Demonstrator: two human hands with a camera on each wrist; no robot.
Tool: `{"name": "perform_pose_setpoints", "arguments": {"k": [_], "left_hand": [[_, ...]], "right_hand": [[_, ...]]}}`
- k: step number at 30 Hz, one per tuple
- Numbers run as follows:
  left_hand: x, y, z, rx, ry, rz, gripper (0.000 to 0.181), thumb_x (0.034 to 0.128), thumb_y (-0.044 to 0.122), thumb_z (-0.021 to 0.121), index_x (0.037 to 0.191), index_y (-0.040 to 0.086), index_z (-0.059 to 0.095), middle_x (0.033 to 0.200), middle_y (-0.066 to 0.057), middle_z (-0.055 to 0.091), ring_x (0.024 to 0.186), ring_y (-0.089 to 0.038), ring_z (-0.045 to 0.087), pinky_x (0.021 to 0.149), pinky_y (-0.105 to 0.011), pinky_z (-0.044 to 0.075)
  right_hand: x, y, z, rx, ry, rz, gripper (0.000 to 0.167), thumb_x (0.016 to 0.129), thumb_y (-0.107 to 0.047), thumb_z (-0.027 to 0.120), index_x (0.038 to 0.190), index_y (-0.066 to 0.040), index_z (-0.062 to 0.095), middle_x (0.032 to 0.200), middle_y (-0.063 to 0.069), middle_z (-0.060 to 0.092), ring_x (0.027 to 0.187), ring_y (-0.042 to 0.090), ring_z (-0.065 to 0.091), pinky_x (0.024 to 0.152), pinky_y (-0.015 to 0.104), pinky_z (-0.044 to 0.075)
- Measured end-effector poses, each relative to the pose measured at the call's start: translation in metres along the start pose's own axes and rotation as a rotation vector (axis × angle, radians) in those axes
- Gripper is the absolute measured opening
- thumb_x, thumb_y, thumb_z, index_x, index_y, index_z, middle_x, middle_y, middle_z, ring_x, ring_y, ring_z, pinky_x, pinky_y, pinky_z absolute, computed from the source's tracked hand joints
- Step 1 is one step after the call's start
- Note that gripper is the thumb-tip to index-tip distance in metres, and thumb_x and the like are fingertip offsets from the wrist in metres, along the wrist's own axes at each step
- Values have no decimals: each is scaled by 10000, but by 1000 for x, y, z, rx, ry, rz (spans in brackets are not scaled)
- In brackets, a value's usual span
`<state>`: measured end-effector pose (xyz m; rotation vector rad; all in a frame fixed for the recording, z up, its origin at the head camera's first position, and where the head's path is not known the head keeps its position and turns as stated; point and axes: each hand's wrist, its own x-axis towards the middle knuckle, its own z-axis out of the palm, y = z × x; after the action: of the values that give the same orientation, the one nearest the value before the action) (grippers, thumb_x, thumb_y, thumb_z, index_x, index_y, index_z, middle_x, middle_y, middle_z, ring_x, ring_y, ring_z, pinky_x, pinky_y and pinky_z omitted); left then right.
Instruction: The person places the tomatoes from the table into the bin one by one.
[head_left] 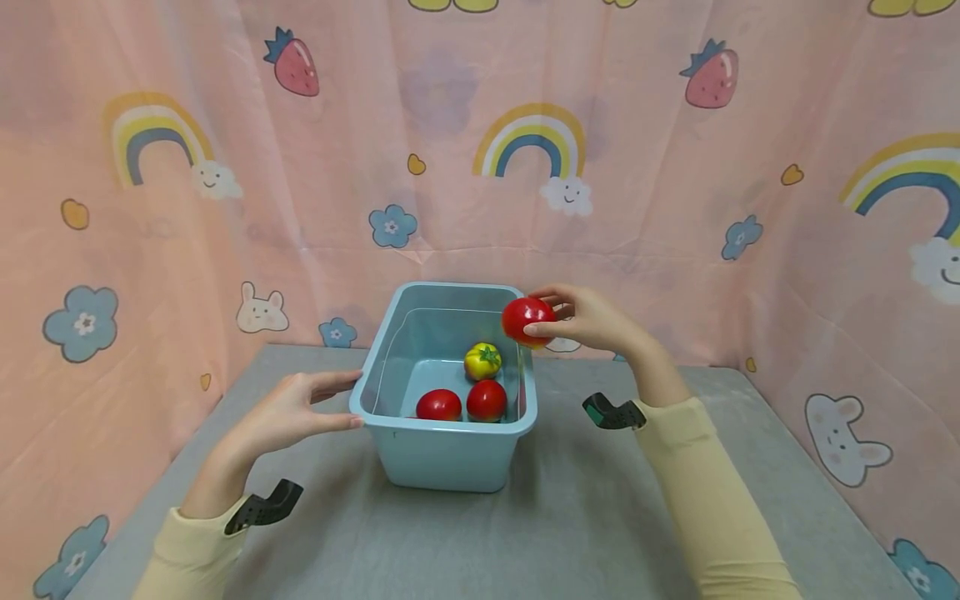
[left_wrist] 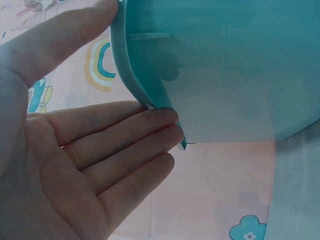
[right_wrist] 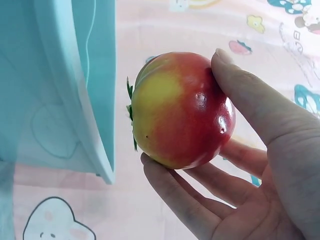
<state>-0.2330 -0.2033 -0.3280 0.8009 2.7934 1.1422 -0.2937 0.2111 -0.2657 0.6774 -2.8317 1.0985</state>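
Note:
A light blue plastic bin (head_left: 450,457) stands on the table. In it lie two red tomatoes (head_left: 439,405) near the front wall and a yellow tomato-like fruit (head_left: 482,361) with a green stem top behind them. Over the bin's right rim, my right hand (head_left: 581,318) holds another red tomato (right_wrist: 182,110) between thumb and fingers. Its yellowish end with green leaves faces the bin in the right wrist view. My left hand (head_left: 300,408) touches the bin's left front rim with thumb and fairly straight fingers; the left wrist view shows the fingertips (left_wrist: 167,116) against the rim.
The bin stands on a grey tabletop (head_left: 570,533). Behind and on both sides hangs a pink curtain (head_left: 337,150) printed with rainbows, flowers and rabbits. Black straps with camera mounts (head_left: 264,507) sit on both wrists.

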Motion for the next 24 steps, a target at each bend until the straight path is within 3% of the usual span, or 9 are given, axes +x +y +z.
{"name": "perform_pose_setpoints", "arguments": {"k": [24], "left_hand": [[1, 0, 0, -5, -5, -1, 710, 783, 422, 755, 1356, 73, 524, 1346, -108, 561, 1254, -361, 511, 1010, -498, 449]], "right_hand": [[30, -28, 8, -54, -35, -22, 609, 793, -361, 755, 1307, -118, 536, 1275, 123, 587, 1115, 311, 596, 822, 418, 576]]}}
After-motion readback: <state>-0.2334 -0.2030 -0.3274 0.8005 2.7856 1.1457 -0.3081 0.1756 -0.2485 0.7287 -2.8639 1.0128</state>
